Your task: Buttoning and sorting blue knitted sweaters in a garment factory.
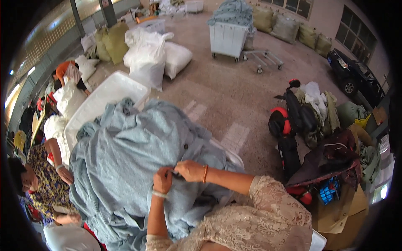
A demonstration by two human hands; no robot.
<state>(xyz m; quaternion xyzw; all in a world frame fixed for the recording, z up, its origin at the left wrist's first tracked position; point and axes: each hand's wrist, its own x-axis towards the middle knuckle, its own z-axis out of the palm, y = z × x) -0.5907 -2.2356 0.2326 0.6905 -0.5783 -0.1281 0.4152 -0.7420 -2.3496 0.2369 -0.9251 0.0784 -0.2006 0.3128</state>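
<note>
Much is hidden here. The white cart [109,93] that carries the pile shows only its far left rim and a short piece of its right edge; the rest is buried under the heap of pale blue garments [125,154]. What lies between the two hands is too small to make out: a dark bit of something shows at the fingertips, nothing more. The near end of the heap runs off the lower edge, behind a lace sleeve [259,217].

The left hand [162,179], with a pale band at its wrist, is clenched on a fold of the blue cloth near the cart's near right corner. The right hand [190,170], an orange bangle on its wrist, pinches the same fold just beside it, so the two grips nearly touch. The cloth they hold lies on top of the heap, directly under both hands.

At the cart's left side another person in a flowered top [42,180] bends over, partly cut off by the dark rim.
</note>
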